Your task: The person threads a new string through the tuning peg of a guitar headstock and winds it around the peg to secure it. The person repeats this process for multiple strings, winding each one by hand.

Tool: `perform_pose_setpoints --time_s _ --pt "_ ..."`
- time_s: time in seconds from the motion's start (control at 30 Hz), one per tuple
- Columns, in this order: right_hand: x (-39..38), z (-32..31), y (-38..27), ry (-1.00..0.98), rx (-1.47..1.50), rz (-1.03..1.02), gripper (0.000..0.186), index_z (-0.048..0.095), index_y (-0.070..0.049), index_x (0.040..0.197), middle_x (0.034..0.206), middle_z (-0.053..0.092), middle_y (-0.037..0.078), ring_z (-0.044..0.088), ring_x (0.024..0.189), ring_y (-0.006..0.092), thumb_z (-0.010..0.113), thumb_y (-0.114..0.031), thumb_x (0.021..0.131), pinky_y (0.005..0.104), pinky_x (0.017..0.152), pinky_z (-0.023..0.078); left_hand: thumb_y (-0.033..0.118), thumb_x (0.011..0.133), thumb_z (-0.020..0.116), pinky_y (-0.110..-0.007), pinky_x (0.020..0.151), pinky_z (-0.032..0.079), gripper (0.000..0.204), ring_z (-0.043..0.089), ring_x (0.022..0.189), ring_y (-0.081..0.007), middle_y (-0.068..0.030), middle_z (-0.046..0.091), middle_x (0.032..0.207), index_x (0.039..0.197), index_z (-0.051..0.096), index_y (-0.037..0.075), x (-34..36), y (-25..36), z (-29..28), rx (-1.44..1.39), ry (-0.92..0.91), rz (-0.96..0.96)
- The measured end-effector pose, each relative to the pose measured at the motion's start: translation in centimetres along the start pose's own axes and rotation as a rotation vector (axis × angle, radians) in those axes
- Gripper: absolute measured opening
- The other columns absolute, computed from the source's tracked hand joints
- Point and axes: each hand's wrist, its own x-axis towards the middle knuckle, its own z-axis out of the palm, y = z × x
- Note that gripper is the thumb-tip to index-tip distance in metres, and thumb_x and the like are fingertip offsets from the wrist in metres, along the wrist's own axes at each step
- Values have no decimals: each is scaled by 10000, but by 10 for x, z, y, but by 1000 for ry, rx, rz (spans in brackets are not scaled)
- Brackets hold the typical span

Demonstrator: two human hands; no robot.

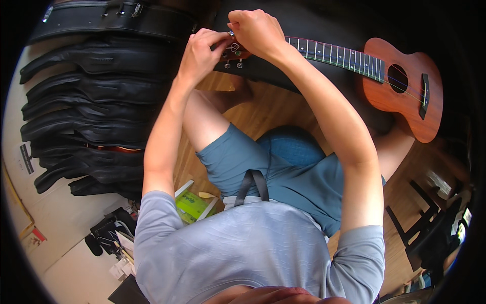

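Observation:
A reddish-brown wooden ukulele [377,101] lies across a black surface [324,23], its body at the right and its headstock [237,54] at the upper middle. My left hand [202,53] is closed at the headstock, fingertips pinching by a silver tuning peg [231,34]. My right hand [255,35] is curled just right of it, over the upper headstock and start of the neck; whatever its fingers grip is hidden. Several coloured strings [407,88] run along the fretboard [334,55] and over the sound hole.
Several black padded instrument cases [86,86] are stacked at the left, below a hard case [76,25]. A blue round seat [288,147] and green package [190,205] are below, on the wooden floor [286,106]. A black stand [417,223] is at lower right.

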Motion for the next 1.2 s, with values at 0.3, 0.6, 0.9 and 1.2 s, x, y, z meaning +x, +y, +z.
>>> perform_pose_setpoints --time_s 0.3,0.6,0.9,1.2 --pt "-5 -11 -6 -22 21 26 128 691 -85 814 754 724 154 722 739 378 780 -173 785 474 644 569 90 906 773 -283 886 556 159 693 948 -149 -31 720 1031 1054 788 33 45 -42 -13 -430 -463 -240" --pt "-5 -8 -5 -11 -32 19 76 733 -75 821 759 732 163 734 723 361 745 -117 759 440 631 573 144 972 722 -275 860 551 176 682 908 -112 -25 736 983 1104 743 30 43 -57 0 -497 -507 -387" --pt "0 0 -1 -62 -175 54 143 692 -77 793 733 713 182 711 707 403 636 -169 887 498 632 563 100 967 710 -264 810 555 175 640 851 -89 -5 673 956 1110 729 0 51 -56 3 -326 -485 -213" --pt "9 4 -6 -197 -287 189 307 754 -55 873 805 739 209 733 759 409 608 -315 944 479 716 601 123 918 738 -225 707 455 163 562 813 -68 40 671 965 1068 778 73 31 -87 16 -439 -360 -219"
